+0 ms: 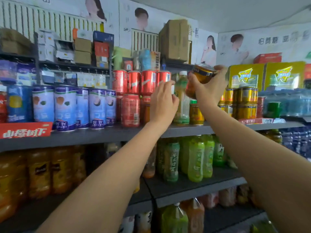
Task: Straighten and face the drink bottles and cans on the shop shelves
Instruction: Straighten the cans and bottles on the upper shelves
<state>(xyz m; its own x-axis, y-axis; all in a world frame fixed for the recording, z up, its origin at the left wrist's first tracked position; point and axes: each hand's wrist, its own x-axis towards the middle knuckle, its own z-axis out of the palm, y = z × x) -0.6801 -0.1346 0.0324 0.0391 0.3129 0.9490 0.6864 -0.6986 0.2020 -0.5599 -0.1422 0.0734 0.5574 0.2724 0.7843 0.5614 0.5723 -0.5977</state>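
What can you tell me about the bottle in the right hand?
The bottle is amber, see-through plastic by its look, with a dark label band and orange-red print lower down. It is lifted off the shelf and tilted, one end towards the camera. The right hand grips it from below and the side; nothing else touches it.

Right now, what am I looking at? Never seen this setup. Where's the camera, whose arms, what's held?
There is no robot here. A person wears one wide-angle camera on the head, so both bare arms reach into view from below. They are facing drinks on shop shelves.

The right hand grips an amber bottle, tilted and lifted off the grey shelf. The left hand reaches between the stacked red cans and a pale green-tea bottle, its fingers curled round something small and white; what it is cannot be told.

Further left stand blue-and-white cans, to the right gold cans, and below them green bottles.
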